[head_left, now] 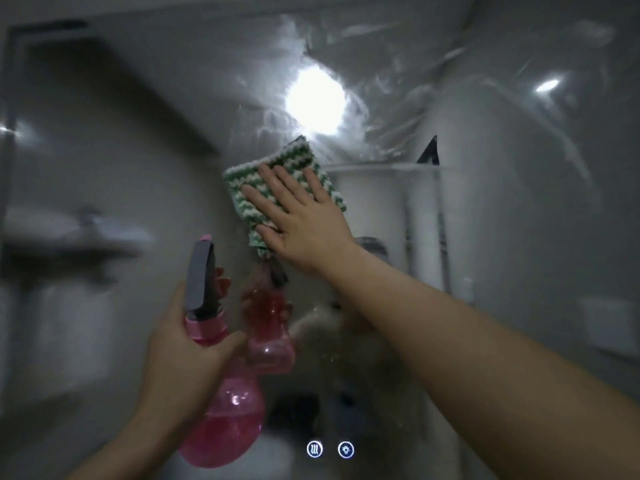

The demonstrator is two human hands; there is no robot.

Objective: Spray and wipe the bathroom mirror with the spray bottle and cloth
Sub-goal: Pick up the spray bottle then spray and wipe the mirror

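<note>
Streaks on the mirror [485,98] lie up and right of our flat right hand [304,216] pressing the cloth [294,161], while our left hand [180,358] grips the bottle [225,410] below.

text: none readable | mirror [485,98]: two round lit icons [330,449], no lettering

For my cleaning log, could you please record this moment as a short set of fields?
surface: mirror, streaked with wet smears near the light glare
right hand: fingers straight, presses the cloth flat on the mirror
cloth: green and white striped, just below the glare
left hand: grips the bottle's neck
bottle: pink, dark spray head, nozzle pointing up at the mirror, partly full
mirror buttons: two lit icons near the bottom edge
stage: wiping under way
</note>
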